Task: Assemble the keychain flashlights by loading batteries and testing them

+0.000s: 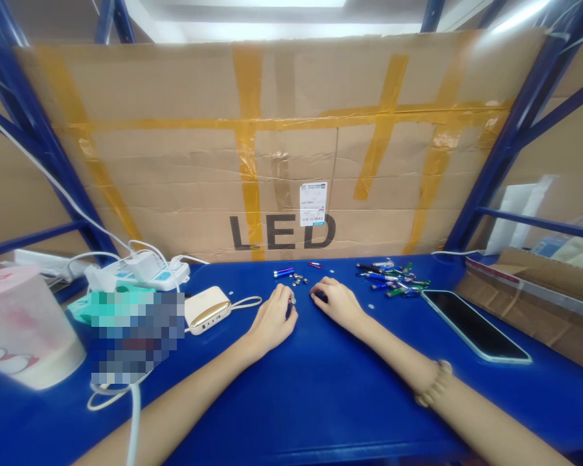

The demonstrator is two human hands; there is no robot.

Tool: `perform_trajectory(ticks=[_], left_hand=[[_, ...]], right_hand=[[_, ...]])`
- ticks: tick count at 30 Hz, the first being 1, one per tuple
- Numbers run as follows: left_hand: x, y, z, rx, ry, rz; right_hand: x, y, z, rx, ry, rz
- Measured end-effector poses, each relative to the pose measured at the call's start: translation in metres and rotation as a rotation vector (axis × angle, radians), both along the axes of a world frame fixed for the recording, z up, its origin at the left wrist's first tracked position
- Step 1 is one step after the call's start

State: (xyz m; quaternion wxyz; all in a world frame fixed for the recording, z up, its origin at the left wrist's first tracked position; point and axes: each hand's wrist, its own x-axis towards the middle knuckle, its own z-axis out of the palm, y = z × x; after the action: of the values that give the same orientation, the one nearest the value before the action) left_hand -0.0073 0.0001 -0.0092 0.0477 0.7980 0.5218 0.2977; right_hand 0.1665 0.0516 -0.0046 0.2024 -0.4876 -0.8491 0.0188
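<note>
Blue tabletop (291, 401) is carrying small metal pieces (298, 279) just ahead; the left hand (272, 317) is pinching a small dark part (289, 309), the right hand (337, 303) curling, its hold unclear.

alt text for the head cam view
Bare left hand and right hand rest close together on a blue tabletop, the left holding a small dark item. Small silver metal pieces and a purple cylinder lie just ahead; a heap of slim multicoloured tubes lies beyond the right hand.
</note>
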Motion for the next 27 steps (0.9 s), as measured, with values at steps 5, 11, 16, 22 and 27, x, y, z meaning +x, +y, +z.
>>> perform_trajectory(ticks=[5, 11, 16, 22, 27], left_hand=[[0.0, -0.001, 0.001, 0.004, 0.002, -0.002], [0.0, 0.001, -0.002, 0.012, 0.001, -0.006], [-0.001, 0.003, -0.004, 0.02, -0.008, -0.01], [-0.001, 0.003, -0.005, 0.015, -0.019, -0.025], [-0.001, 0.002, -0.004, 0.016, -0.009, -0.022]], right_hand=[[0.0, 0.001, 0.0, 0.02, 0.007, 0.039], [-0.001, -0.005, 0.005, 0.196, 0.228, 0.2], [-0.006, -0.016, 0.01, 0.414, 0.335, 0.38], [-0.008, -0.017, 0.005, 0.386, 0.222, 0.429], [-0.008, -0.016, 0.003, 0.365, 0.218, 0.451]])
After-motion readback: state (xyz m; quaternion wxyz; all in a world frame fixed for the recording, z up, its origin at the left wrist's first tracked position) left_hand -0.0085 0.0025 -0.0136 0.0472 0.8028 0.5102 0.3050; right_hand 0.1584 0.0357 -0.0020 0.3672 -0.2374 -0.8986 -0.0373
